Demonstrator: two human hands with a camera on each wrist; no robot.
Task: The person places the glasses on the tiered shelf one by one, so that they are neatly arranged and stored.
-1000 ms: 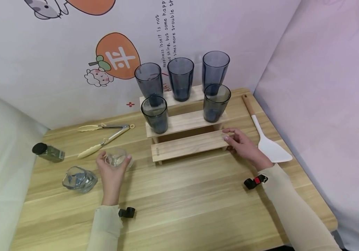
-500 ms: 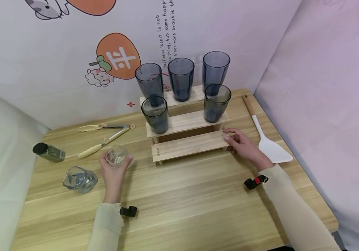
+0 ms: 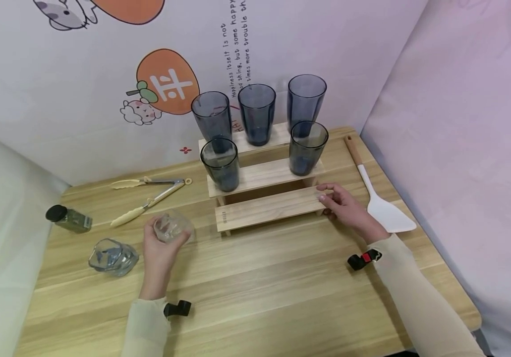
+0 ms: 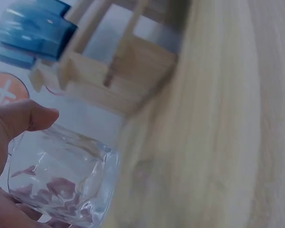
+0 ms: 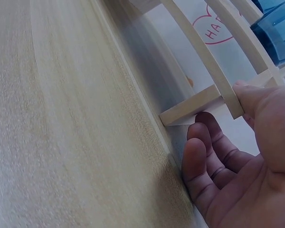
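My left hand (image 3: 159, 253) grips a clear faceted drinking glass (image 3: 174, 229), with thumb and fingers on opposite sides of it. In the left wrist view the glass (image 4: 61, 175) shows close over the wooden table, thumb at its near side. A second clear glass (image 3: 113, 257) stands to the left of that hand. My right hand (image 3: 346, 208) holds the right end of the lowest step of a three-tier wooden rack (image 3: 268, 207). Seen from the right wrist, the thumb (image 5: 254, 97) lies on the step and the curled fingers (image 5: 194, 159) sit beside its leg.
Three tall blue-grey tumblers (image 3: 257, 116) stand on the rack's top step, and two shorter ones, one a dark tumbler (image 3: 221, 166), on the middle step. Tongs (image 3: 157, 196) and a black-capped spice jar (image 3: 70, 218) lie at left. A white spatula (image 3: 386, 213) lies at right.
My left hand has shifted slightly right with the clear glass, which has changed its tilt. The right hand has stayed on the rack's lowest step.
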